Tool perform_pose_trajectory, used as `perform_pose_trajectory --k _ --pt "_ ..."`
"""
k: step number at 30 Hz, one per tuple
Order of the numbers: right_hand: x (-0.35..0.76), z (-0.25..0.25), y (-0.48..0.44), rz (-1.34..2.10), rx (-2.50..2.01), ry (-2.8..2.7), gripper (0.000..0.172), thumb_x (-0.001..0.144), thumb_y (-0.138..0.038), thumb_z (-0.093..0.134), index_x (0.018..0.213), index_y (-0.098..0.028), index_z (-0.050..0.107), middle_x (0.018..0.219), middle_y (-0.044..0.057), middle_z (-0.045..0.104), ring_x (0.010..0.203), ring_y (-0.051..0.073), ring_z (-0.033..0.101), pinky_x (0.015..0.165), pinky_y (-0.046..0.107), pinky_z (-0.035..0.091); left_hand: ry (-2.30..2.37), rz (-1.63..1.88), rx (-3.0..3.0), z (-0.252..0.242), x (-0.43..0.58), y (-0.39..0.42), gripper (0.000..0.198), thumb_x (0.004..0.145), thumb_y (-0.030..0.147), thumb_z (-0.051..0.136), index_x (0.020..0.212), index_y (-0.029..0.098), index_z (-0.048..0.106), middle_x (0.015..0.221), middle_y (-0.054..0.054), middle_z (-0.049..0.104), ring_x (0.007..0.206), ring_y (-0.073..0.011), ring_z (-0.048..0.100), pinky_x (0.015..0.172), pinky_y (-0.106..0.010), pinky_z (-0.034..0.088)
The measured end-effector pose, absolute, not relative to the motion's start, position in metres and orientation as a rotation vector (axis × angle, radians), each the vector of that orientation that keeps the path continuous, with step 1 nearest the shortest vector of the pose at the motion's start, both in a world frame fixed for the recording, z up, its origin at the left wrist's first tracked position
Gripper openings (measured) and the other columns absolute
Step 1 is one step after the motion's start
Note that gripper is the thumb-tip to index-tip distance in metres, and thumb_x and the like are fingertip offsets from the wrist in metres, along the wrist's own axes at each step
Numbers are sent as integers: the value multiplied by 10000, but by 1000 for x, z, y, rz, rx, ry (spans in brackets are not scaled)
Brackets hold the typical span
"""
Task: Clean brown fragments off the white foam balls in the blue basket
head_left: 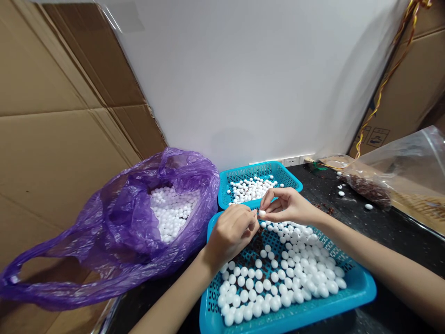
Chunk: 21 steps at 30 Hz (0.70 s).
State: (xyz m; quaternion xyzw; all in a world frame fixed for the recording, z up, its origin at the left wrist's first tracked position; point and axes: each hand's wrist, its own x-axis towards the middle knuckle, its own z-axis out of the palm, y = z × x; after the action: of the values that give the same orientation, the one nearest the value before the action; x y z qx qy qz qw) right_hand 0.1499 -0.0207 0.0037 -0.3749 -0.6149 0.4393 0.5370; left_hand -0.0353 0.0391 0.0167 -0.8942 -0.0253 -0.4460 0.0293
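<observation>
Over the near blue plastic basket (361, 285), my two hands meet close together. My right hand (290, 206) pinches a small white ball (262, 213) between thumb and fingertips. My left hand (234, 229) is closed, its fingertips against the ball's left side; whatever tiny thing they grip is too small to make out. Many white balls (274, 304) fill the front and right of this basket, and small dark brown pieces (256, 243) lie beneath my hands on its slotted floor.
Behind stands a second blue basket (294, 180) with smaller-looking white balls. An open purple plastic bag (128, 208) full of white balls lies left. At right, a clear bag (410, 157) with brown pieces (370, 190) and a few loose balls rest on the black tabletop (406, 250).
</observation>
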Motion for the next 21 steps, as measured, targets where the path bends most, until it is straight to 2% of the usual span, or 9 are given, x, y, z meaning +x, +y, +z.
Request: perform_pose_trajectory --k 21 --pt "151 4 -20 1068 -841 -1433 180 690 -184 763 759 -152 599 803 16 609 651 110 632 578 215 518 -58 -1415 -2812 14 -33 41 267 782 24 564 648 176 390 638 33 526 659 -102 575 633 -243 484"
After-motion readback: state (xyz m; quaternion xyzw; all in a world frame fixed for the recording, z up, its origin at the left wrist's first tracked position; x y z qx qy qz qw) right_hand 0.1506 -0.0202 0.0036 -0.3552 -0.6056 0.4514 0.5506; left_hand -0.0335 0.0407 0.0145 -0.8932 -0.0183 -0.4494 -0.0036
